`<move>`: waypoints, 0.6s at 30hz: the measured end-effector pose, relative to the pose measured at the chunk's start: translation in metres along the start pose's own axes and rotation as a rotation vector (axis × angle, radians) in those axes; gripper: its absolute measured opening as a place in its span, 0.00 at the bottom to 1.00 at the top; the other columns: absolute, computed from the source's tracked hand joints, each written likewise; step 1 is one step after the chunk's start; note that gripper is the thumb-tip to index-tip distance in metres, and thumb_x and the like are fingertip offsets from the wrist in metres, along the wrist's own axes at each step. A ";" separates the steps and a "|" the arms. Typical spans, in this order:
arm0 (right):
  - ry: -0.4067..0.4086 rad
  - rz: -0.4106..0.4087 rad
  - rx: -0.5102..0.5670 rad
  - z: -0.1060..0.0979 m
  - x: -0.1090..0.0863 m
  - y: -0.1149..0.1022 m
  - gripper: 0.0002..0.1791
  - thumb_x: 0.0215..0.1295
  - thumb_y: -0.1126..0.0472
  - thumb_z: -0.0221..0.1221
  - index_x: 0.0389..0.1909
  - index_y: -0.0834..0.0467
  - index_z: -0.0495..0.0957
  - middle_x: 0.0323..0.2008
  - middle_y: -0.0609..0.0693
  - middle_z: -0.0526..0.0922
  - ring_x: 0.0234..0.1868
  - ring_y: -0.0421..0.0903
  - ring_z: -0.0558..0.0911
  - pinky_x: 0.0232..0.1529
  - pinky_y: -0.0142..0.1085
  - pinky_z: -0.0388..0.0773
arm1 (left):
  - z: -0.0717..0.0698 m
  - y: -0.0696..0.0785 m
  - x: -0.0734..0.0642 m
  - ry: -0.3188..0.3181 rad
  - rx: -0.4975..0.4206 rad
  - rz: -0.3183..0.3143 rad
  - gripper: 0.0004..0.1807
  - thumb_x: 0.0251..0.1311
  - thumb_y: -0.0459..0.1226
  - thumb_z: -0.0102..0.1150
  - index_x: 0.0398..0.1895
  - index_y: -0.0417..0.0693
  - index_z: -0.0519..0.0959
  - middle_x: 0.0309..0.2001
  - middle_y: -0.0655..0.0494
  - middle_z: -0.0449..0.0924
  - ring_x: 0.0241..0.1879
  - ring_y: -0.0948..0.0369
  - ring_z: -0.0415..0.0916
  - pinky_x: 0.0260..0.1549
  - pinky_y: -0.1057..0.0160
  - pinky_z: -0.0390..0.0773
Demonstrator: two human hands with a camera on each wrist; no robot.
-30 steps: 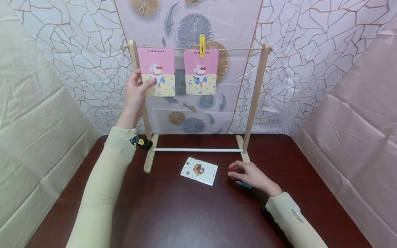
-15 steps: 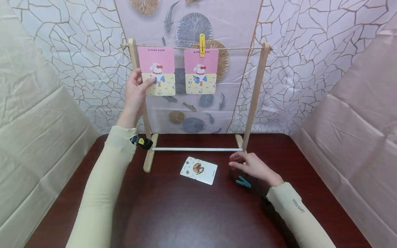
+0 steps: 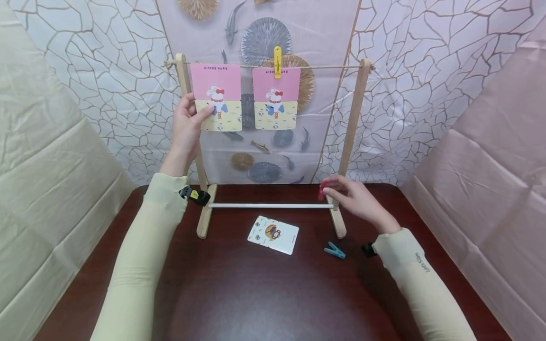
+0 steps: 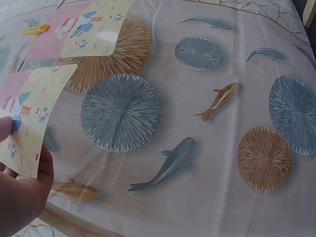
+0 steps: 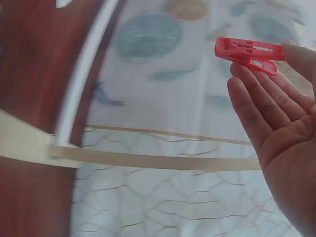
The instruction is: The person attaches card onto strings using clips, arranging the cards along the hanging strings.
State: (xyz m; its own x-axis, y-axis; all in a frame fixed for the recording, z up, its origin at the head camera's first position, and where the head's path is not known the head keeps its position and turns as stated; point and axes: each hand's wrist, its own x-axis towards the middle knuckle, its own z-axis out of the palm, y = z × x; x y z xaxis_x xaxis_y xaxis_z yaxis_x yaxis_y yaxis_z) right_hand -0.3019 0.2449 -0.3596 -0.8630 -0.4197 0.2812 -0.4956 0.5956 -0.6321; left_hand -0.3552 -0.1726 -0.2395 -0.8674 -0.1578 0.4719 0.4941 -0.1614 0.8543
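My left hand (image 3: 187, 125) pinches a pink and yellow rabbit card (image 3: 216, 97) by its left edge, up against the twine (image 3: 332, 67) at the left end of the wooden rack. Beside it, a matching rabbit card (image 3: 276, 99) hangs from the twine under a yellow clothespin (image 3: 277, 62). Between thumb and fingers, my right hand (image 3: 358, 201) holds a red clothespin (image 5: 247, 52), in the air near the rack's right foot. On the table below that hand lies a blue clothespin (image 3: 334, 250). A white card with a monkey picture (image 3: 275, 235) lies to its left.
The rack's wooden posts (image 3: 354, 123) stand at both sides, joined low down by a white rod (image 3: 270, 206). A patterned cloth (image 3: 264, 156) hangs behind the rack. Draped fabric walls flank the dark red table (image 3: 256, 298).
My right hand has risen from the table with the red clothespin, uncovering the blue clothespin beneath. The card in my left hand has shifted up very slightly.
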 end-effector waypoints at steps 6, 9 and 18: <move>0.087 -0.068 -0.011 -0.027 0.012 -0.025 0.20 0.76 0.50 0.56 0.60 0.58 0.75 0.44 0.51 0.87 0.52 0.49 0.84 0.51 0.39 0.76 | 0.002 -0.001 0.001 0.004 -0.006 -0.006 0.21 0.65 0.30 0.64 0.60 0.47 0.74 0.56 0.47 0.82 0.52 0.56 0.80 0.55 0.61 0.77; 0.152 -0.107 -0.027 -0.038 0.018 -0.037 0.18 0.75 0.53 0.57 0.59 0.58 0.76 0.45 0.51 0.87 0.50 0.49 0.85 0.48 0.31 0.76 | 0.003 -0.002 0.001 0.004 -0.019 -0.015 0.21 0.65 0.30 0.64 0.60 0.47 0.74 0.55 0.47 0.82 0.52 0.56 0.80 0.54 0.61 0.77; 0.272 -0.201 -0.008 -0.058 0.031 -0.066 0.14 0.73 0.60 0.59 0.56 0.60 0.78 0.46 0.53 0.87 0.48 0.48 0.85 0.48 0.24 0.75 | 0.004 -0.002 0.000 -0.001 -0.023 -0.011 0.18 0.65 0.30 0.64 0.56 0.46 0.74 0.54 0.47 0.82 0.51 0.55 0.81 0.53 0.61 0.77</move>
State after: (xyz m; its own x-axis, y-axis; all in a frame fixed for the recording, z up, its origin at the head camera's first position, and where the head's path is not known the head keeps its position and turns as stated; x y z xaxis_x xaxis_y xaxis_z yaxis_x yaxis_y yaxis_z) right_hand -0.3020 0.2324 -0.2671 -0.7418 -0.3318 0.5828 -0.6584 0.5256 -0.5388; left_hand -0.3565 -0.1688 -0.2400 -0.8729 -0.1548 0.4626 0.4856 -0.1853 0.8543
